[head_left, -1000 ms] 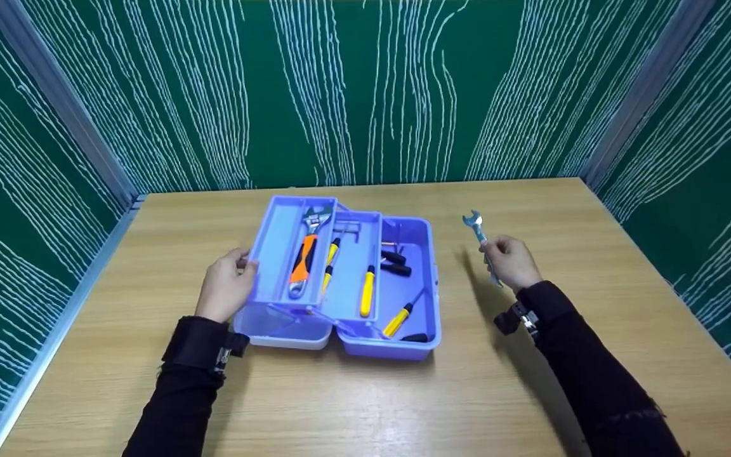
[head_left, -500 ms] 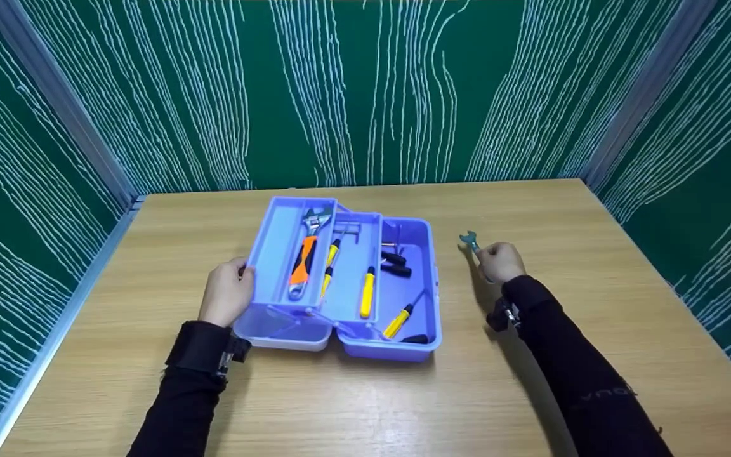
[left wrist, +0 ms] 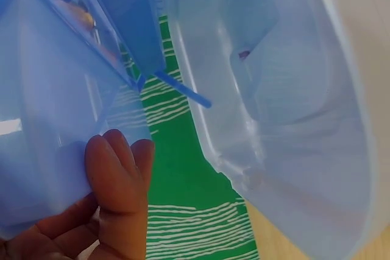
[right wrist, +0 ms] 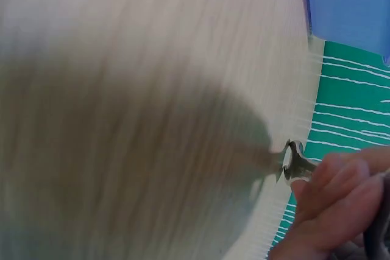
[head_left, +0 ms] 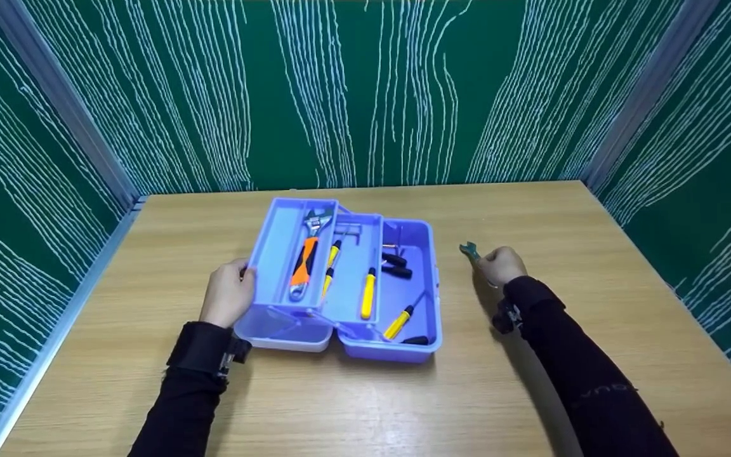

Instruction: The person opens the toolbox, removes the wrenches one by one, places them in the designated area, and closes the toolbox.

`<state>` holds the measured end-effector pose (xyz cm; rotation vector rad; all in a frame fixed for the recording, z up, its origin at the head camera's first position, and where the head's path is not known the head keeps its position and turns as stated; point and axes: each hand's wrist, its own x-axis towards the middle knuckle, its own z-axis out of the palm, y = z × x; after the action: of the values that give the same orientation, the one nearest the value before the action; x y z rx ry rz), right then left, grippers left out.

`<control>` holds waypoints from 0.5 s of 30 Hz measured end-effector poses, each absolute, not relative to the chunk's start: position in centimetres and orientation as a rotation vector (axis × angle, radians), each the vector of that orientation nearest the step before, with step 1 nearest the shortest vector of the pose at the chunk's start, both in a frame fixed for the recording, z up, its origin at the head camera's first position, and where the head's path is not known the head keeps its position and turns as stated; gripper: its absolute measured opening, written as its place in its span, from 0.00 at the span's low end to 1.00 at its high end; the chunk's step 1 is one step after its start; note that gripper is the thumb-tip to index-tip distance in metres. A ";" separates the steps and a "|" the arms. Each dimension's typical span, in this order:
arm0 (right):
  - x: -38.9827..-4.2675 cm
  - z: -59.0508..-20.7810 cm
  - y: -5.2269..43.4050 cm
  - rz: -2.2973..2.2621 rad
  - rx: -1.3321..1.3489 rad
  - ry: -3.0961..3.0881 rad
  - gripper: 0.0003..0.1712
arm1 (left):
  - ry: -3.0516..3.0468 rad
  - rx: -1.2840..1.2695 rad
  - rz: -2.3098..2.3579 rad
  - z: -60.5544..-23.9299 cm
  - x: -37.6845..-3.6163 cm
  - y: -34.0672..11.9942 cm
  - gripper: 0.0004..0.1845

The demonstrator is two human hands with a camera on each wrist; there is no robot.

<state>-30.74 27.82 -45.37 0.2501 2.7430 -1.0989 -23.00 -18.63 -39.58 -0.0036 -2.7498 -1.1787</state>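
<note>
A purple toolbox [head_left: 438, 298] stands unfolded on the table, its stepped trays spread to the left. My left hand [head_left: 227, 293] grips the outer edge of the upper tray [head_left: 268, 254]; in the left wrist view the fingers [left wrist: 116, 175] lie against the tray's pale wall [left wrist: 55, 120]. To the right of the box, my right hand [head_left: 502, 266] holds a small metal open-end wrench [head_left: 469, 250] low over the table, its head pointing away to the upper left. The right wrist view shows the wrench's jaw end [right wrist: 295, 159] beyond the fingers; its handle is mostly hidden.
An adjustable wrench [head_left: 304, 260] with an orange and black handle lies in the upper tray. Yellow-handled screwdrivers [head_left: 367, 295] and hex keys [head_left: 348, 230] are in the middle tray. The deep compartment holds black-handled tools [head_left: 397, 271]. Green walls [head_left: 403, 95] surround the wooden table [head_left: 378, 406].
My right hand has lowered the wrench toward the table and shifted slightly left. The left hand has stayed on the tray's edge, and the toolbox has not visibly moved.
</note>
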 end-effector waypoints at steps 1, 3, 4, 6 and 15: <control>-30.6 -45.3 27.8 -1.083 0.249 2.748 0.19 | -2.748 -0.005 -1.175 -39.6 -23.0 -18.6 0.18; -30.4 -45.2 27.8 -1.066 0.247 2.748 0.20 | -2.745 -0.011 -1.171 -39.6 -23.0 -18.7 0.18; -30.4 -45.1 27.8 -1.056 0.246 2.753 0.20 | -2.746 -0.012 -1.172 -39.6 -22.9 -18.7 0.18; -30.2 -45.1 27.7 -1.044 0.254 2.754 0.19 | -2.745 -0.015 -1.168 -39.6 -22.9 -18.7 0.18; -29.9 -45.1 27.9 -0.944 0.226 2.763 0.13 | -2.745 -0.020 -1.144 -39.7 -22.9 -18.7 0.17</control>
<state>-29.92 27.86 -45.06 0.2260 2.7634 -0.9436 -22.95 -18.66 -39.72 -0.0201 -2.7453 -1.1436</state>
